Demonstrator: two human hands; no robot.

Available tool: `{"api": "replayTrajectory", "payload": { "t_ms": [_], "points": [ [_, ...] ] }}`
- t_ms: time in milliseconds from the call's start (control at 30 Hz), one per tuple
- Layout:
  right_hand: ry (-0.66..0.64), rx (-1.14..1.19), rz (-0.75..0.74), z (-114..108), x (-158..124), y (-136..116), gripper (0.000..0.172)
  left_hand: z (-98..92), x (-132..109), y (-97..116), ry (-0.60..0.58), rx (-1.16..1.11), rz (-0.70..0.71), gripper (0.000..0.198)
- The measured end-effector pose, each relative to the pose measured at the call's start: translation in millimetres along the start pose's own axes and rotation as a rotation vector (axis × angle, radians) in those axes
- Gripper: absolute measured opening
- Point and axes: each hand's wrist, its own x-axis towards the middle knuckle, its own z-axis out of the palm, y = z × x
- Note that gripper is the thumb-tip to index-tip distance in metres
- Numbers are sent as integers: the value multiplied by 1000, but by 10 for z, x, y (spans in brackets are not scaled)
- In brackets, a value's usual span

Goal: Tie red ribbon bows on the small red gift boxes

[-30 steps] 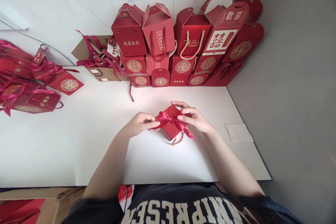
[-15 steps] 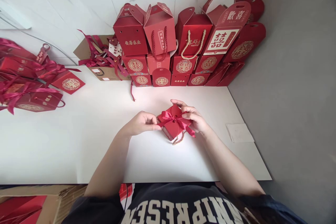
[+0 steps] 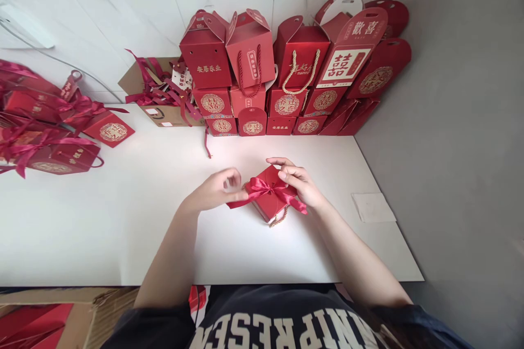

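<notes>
A small red gift box (image 3: 268, 210) with a gold cord handle (image 3: 279, 219) stands on the white table in front of me. Across its lid a shiny red ribbon (image 3: 270, 190) is tied in a bow, its tails hanging out on both sides. My left hand (image 3: 215, 188) is at the box's left, fingers apart, the thumb beside the left ribbon tail, which lies loose below it. At the far right corner of the box, my right hand (image 3: 305, 182) has its fingers stretched out and separated, one fingertip by the lid's edge close to the bow.
Red gift boxes (image 3: 251, 103) are stacked against the tiled wall. A carton (image 3: 176, 115) of ribbons and tags stands left of them. Bow-tied boxes (image 3: 57, 155) are piled far left. A folded white paper (image 3: 373, 207) lies right; an open cardboard box (image 3: 73, 322) is below the table edge.
My left fingers have parted and let go of the left ribbon tail, which now droops toward the table. My right fingertip has shifted slightly back off the bow's right loop.
</notes>
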Motion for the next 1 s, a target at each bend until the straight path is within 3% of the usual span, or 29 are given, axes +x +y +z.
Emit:
{"api": "replayTrajectory", "payload": {
  "t_ms": [67,133,267,367,833,1000],
  "points": [
    [0,-28,-14,-2,6,2,41,96,39,62,309,14,133,27],
    [-3,-49,-23,-1,12,10,43,254,90,143,393,15,292,22],
    [-11,-42,-31,2,16,18,45,558,156,263,369,57,358,12],
    [-1,2,-18,4,13,18,43,642,171,259,361,65,338,8],
    [-42,264,124,44,7,121,23,604,203,194,258,-20,286,8],
    [-70,230,128,9,12,114,25,589,163,220,255,4,301,6]
  ]
}}
